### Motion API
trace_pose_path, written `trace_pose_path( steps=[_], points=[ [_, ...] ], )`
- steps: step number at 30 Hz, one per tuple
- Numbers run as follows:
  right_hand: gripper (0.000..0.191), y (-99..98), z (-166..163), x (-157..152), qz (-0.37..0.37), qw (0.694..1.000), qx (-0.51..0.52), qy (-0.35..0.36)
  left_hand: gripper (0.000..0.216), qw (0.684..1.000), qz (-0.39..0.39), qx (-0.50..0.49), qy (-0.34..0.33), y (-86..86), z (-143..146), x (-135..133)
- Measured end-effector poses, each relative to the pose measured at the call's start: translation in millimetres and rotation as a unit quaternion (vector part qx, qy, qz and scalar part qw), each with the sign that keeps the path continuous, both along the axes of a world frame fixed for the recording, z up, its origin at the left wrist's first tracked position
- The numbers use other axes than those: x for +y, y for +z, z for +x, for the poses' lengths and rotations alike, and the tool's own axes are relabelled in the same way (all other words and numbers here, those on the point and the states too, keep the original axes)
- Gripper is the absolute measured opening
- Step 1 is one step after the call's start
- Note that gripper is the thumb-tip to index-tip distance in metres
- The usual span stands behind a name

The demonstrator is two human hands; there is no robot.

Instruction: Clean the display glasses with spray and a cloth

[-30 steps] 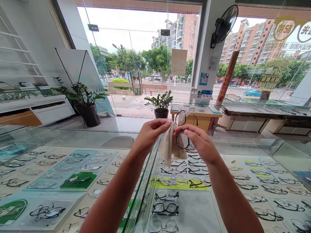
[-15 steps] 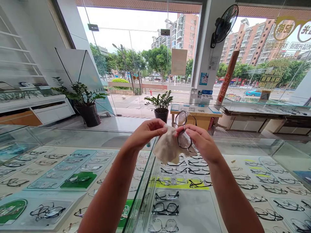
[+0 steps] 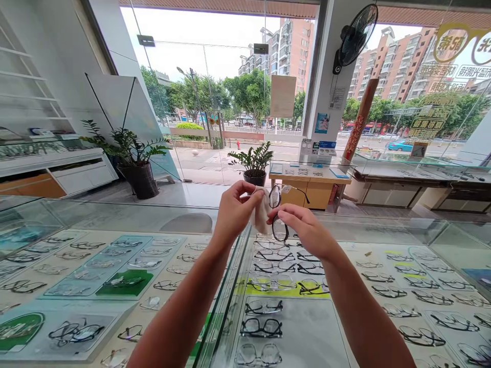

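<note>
above the display case [image 3: 126,214], both grips are closed. left hand [image 3: 236,209]: thumb and fingertips pinch the beige cloth [image 3: 261,217], which hangs below the grip. right hand [image 3: 307,230]: thumb and fingers pinch the held eyeglasses [image 3: 280,230] near the bridge; one lens stands above the grip, one below. the cloth is just left of the eyeglasses. right fingers partly cover the bridge. spectacle rows [image 3: 262,326] lie beneath; a potted plant [image 3: 253,162] stands beyond.
</note>
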State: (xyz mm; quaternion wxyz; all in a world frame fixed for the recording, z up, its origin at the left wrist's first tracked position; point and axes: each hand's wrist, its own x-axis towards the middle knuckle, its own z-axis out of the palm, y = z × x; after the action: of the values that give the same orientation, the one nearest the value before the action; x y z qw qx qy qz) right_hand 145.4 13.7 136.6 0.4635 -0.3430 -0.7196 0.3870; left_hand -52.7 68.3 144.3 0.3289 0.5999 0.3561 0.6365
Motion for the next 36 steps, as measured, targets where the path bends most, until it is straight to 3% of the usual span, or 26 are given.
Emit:
trace_pose_path(
  steps=[8,13,15,17,19,21,23,26,29,33,36],
  points=[
    [0.033,-5.7,-5,4,0.003,1.000,0.002,-0.009,0.029,0.998,0.011,0.026,-0.063,-3.2,10,-10],
    [0.033,-8.1,-4,7,0.006,1.000,0.010,-0.017,0.059,0.993,-0.044,-0.014,-0.106,-3.6,7,-5],
    [0.034,-9.2,-4,8,0.012,1.000,0.000,-0.014,0.059,0.992,-0.046,-0.002,-0.118,-4.5,6,-2],
    [0.034,-9.8,-5,8,0.016,1.000,-0.015,-0.015,0.044,0.994,-0.025,0.031,-0.100,-5.8,5,0],
    [0.032,-9.6,-7,6,0.014,0.999,-0.030,-0.021,0.030,0.997,0.001,0.063,-0.039,-7.1,6,1],
    [0.030,-8.7,-8,4,0.012,0.999,-0.041,-0.024,0.025,0.996,0.018,0.080,0.025,-7.9,7,0],
    [0.030,-7.7,-8,2,0.009,0.998,-0.051,-0.021,0.024,0.995,0.021,0.086,0.044,-7.7,8,-2],
    [0.031,-6.7,-7,3,0.008,0.998,-0.054,-0.026,0.030,0.996,0.004,0.083,-0.012,-5.6,8,-3],
    [0.031,-6.8,-3,6,0.018,0.998,-0.049,-0.038,0.040,0.993,-0.060,0.047,-0.085,-3.2,3,-1],
    [0.029,-7.8,-1,8,0.027,0.998,-0.049,-0.024,0.048,0.971,-0.138,-0.007,-0.195,-2.7,-5,8],
    [0.029,-8.3,-1,7,0.028,0.998,-0.057,-0.024,0.053,0.961,-0.150,-0.024,-0.232,-4.3,-7,15]
  ],
)
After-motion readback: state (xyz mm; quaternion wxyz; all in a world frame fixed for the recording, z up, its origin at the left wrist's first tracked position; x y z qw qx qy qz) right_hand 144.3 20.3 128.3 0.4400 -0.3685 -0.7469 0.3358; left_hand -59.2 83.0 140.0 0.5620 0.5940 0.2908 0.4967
